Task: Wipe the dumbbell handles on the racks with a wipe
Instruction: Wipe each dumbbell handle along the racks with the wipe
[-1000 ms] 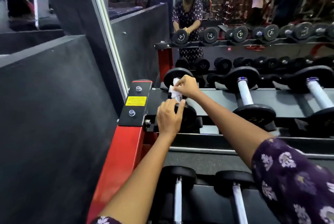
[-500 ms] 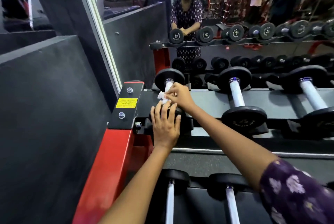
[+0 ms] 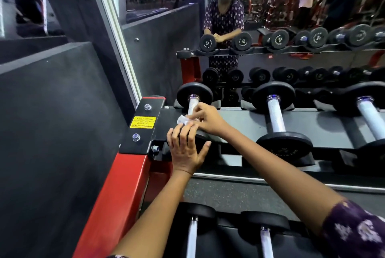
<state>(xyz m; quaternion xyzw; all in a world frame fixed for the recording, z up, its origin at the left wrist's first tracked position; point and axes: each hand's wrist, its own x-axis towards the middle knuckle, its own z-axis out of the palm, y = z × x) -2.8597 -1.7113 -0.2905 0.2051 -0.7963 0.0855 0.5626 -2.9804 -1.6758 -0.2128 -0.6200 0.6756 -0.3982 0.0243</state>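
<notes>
White and crumpled, the wipe (image 3: 183,120) is pinched in the right hand (image 3: 205,119), which presses it against the near end of the knurled handle (image 3: 191,105) of the leftmost dumbbell on the upper rack (image 3: 239,120). The left hand (image 3: 185,149) lies just below, fingers spread flat over that dumbbell's front weight plate, apparently steadying it; it holds nothing.

Step in hand: wiping the first handle, at the rack's left end. The far part of this handle, beyond the right hand toward the rear plate (image 3: 194,94), is bare and in plain view; whether it is already cleaned cannot be told.

Next move, as a judgement: finish this handle, then carry the wipe to the neighbouring dumbbell handle (image 3: 276,116), to the right of both hands. Handles on the lower rack (image 3: 192,237), beneath the forearms, remain to be done.
</notes>
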